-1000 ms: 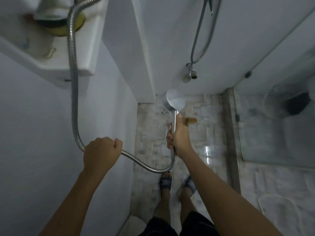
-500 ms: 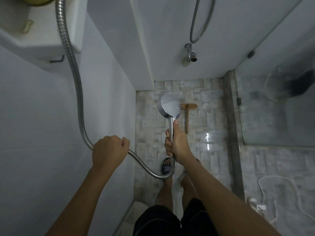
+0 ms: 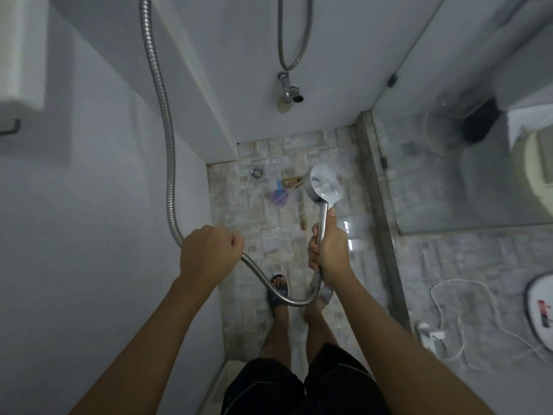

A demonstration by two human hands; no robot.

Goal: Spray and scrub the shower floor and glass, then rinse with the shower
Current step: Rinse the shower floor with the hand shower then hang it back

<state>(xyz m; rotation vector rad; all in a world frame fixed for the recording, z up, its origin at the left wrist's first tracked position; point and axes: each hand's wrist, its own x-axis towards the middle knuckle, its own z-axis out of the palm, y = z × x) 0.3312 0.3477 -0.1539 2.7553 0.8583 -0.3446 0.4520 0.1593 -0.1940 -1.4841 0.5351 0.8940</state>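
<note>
My right hand (image 3: 329, 247) grips the chrome handle of the shower head (image 3: 324, 184), whose round face tilts toward the glass panel (image 3: 466, 175) on the right. My left hand (image 3: 209, 253) is curled round the metal shower hose (image 3: 163, 115), which loops down from the upper left and under to the handle. The stone-tiled shower floor (image 3: 269, 244) looks wet. A wooden-handled brush (image 3: 300, 202) and a purple scrubber (image 3: 279, 196) lie on it near the square drain (image 3: 257, 172).
A wall tap (image 3: 288, 91) with a second hose sticks out of the back wall. My sandalled feet (image 3: 279, 290) stand on the tiles. Beyond the glass lie a white cable (image 3: 449, 307), a toilet (image 3: 538, 163) and a dark brush holder (image 3: 478, 121).
The view has tilted down, revealing the drain and purple scrubber. My right hand has swung the shower head to the right, toward the glass. My left hand keeps its hold on the hose.
</note>
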